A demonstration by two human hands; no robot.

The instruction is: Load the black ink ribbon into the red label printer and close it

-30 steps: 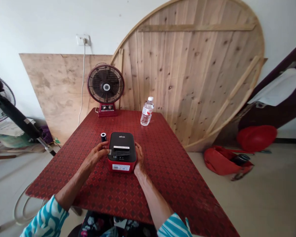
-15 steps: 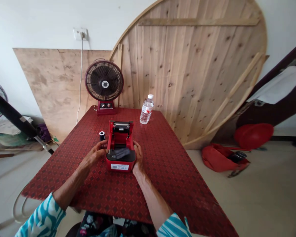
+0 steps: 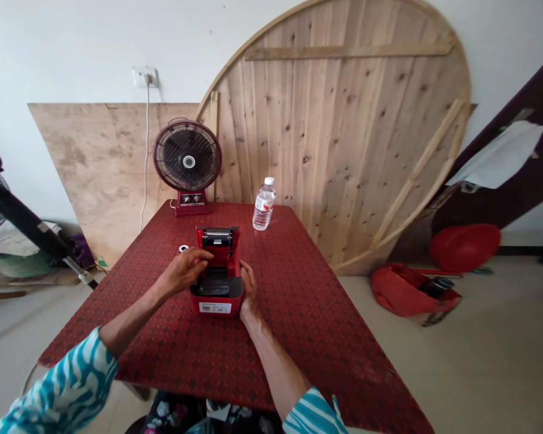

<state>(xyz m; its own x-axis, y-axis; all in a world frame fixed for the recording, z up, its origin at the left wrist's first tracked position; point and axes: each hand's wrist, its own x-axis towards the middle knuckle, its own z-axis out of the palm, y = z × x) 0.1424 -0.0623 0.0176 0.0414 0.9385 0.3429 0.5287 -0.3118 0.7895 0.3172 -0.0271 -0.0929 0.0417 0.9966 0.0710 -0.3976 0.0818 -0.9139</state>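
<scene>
Left hand (image 3: 186, 269) has moved over the left side of the opened red printer (image 3: 217, 298) on the table (image 3: 308, 337), fingers bent, its hold unclear; right hand (image 3: 248, 294) cups the right side.

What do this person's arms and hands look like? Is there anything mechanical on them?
Nothing mechanical shows. The left hand and right hand are ungloved, with no watch or bracelet visible. The left sleeve and right sleeve are white with wavy turquoise stripes, ending well short of the wrists.
</scene>
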